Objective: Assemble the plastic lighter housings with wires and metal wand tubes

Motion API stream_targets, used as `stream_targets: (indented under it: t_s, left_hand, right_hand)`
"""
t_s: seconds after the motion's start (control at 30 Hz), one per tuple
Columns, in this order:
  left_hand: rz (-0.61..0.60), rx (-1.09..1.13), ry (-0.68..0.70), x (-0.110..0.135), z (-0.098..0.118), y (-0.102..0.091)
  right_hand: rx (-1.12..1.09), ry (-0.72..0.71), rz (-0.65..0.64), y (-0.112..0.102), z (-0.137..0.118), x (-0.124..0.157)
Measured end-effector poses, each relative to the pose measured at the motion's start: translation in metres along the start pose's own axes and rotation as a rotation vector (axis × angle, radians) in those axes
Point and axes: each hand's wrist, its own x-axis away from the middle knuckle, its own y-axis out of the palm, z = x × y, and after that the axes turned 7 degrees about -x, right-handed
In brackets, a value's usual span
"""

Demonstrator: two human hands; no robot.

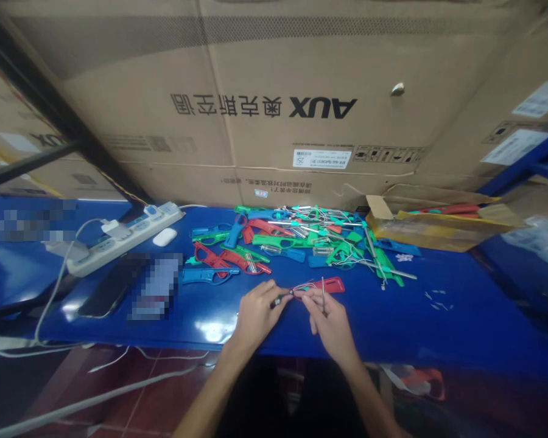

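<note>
My left hand is closed, its thumb and fingers pinching a small dark piece with thin wires running from it. Close by on the right, my right hand has its thumb and index finger at the other end of the wires. A thin metal tool stands up between its fingers; its full shape is hidden. Just behind my fingers lies a red plastic lighter casing half, partly covered by the wires and hands. Beyond it spreads a pile of red, green and blue lighter casings with metal tubes and wires.
An open cardboard box with red pieces stands at the back right. On the left are a white power strip, a white rounded object and two phones, one dark. Large cartons wall off the back of the blue table.
</note>
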Motion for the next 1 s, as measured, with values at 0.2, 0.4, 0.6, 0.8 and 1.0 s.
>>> stream_targets:
  t_s: [0.2, 0.4, 0.6, 0.8, 1.0]
  left_hand:
    - [0.001, 0.021, 0.015, 0.0008, 0.0003, -0.0004]
    - [0.028, -0.02, 0.034, 0.0021, -0.0009, 0.001]
    - [0.016, -0.13, 0.013, 0.0041, 0.0022, 0.0007]
    - [-0.02, -0.155, 0.034, 0.0037, 0.0016, -0.0006]
    - [-0.019, -0.162, 0.027, 0.0043, -0.0014, -0.0007]
  right_hand:
    - [0.049, -0.022, -0.029, -0.0005, -0.0002, 0.0018]
    - [0.119, -0.037, -0.052, -0.001, 0.0009, 0.0017]
    - [0.1, -0.039, -0.063, -0.0005, 0.0023, 0.0007]
    - [0.112, -0.034, -0.066, -0.0003, 0.0022, 0.0004]
    - [0.125, -0.039, -0.088, -0.0008, 0.0073, -0.0005]
